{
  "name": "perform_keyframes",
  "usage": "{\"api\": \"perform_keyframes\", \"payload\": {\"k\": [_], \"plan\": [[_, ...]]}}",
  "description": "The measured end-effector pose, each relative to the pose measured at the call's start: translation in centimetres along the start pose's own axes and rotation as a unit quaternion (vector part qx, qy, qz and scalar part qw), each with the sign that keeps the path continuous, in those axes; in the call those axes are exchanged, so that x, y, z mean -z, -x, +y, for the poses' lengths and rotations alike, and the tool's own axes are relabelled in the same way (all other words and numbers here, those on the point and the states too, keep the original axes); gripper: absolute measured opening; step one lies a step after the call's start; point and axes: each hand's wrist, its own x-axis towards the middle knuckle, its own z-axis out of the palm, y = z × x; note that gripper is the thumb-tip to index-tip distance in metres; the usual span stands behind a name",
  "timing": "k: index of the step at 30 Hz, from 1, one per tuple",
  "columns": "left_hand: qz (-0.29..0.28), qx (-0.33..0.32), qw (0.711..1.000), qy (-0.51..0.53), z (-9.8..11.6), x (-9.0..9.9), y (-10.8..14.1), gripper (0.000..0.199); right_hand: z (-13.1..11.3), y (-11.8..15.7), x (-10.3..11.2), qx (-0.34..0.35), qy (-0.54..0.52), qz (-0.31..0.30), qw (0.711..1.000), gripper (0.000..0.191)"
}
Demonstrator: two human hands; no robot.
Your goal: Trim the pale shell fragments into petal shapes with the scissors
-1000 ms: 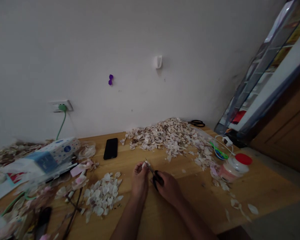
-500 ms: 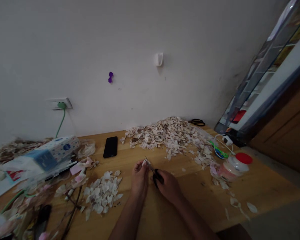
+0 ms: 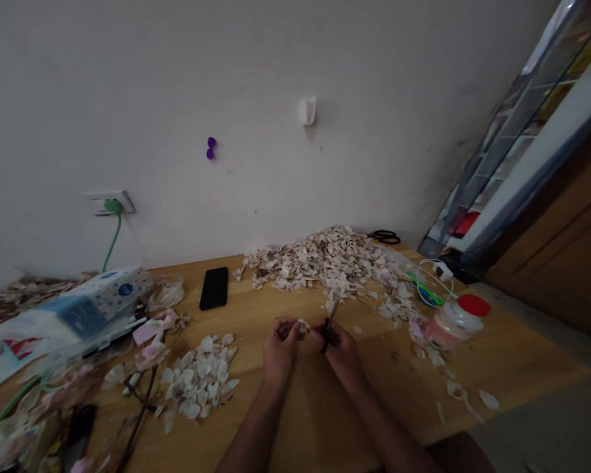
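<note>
Between the thumb and fingers of my left hand (image 3: 280, 351) is a small pale petal (image 3: 303, 326), pinched over the middle of the table. My right hand (image 3: 342, 351) grips black-handled scissors (image 3: 331, 322), their blades pointing up and away from the petal. The right fingertips come close to the petal; whether they touch it I cannot tell. Left of my hands lies a small pile of whitish petals (image 3: 201, 374). Beyond them, against the wall, spreads a much larger heap of dry petals (image 3: 325, 259).
A black phone (image 3: 214, 288) lies at the back left of the wooden table (image 3: 320, 420). Tissue packs (image 3: 103, 299) and artificial flowers (image 3: 150, 351) crowd the left. A red-lidded jar (image 3: 458, 322), a white cable (image 3: 436, 272) and other black scissors (image 3: 385, 236) are on the right.
The scissor blades have swung away from the petal, from pointing toward the left fingers to pointing up and right. My right fingertips have come close to the petal. The view has shifted slightly.
</note>
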Motion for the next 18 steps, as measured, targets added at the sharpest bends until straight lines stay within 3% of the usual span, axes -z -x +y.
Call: {"api": "perform_keyframes", "payload": {"k": [8, 18], "plan": [[-0.041, 0.041, 0.998, -0.003, -0.9, -0.1, 0.2, 0.021, 0.4, -0.2, 0.5, 0.017, 0.015, -0.004, 1.0, 0.029], [-0.091, 0.105, 0.986, 0.09, -1.8, 0.3, 0.2, 0.026, 0.5, -0.3, 0.8, -0.008, -0.023, -0.022, 0.999, 0.026]]}}
